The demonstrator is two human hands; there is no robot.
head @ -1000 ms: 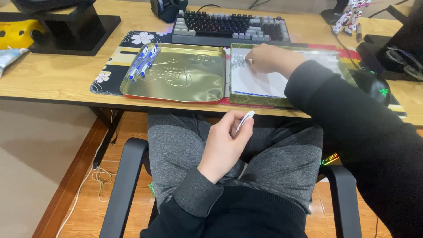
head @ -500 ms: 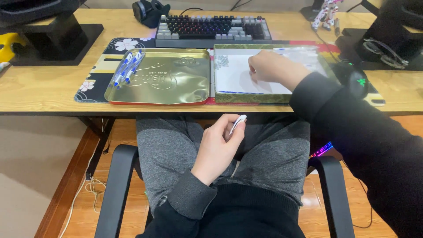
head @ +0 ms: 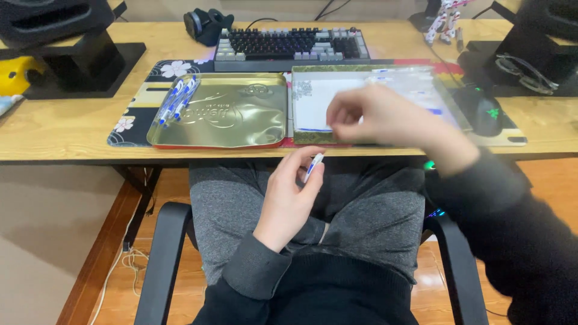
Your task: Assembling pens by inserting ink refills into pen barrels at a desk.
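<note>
My left hand [head: 289, 201] rests over my lap and is shut on a white and blue pen [head: 313, 165], tip pointing up toward the desk edge. My right hand [head: 385, 117] is blurred in motion above the near edge of an open gold tin box [head: 301, 135] that holds white paper and clear plastic bags. Its fingers look pinched together, but I cannot tell if anything is between them. To the left lies the gold tin lid [head: 241, 114], with several white and blue pens [head: 177, 99] at its left end.
A keyboard [head: 289, 45] sits behind the tins on a flowered desk mat [head: 129, 123]. A black mouse [head: 481, 108], glasses [head: 527, 66] and a toy figure [head: 442, 21] are at the right. Headphones [head: 208, 24] and a monitor stand [head: 78, 60] are at the left. Chair armrests [head: 159, 253] flank my legs.
My right hand has lifted off the paper in the tin box and pulled back toward the desk's near edge. My left hand still holds the pen over my lap.
</note>
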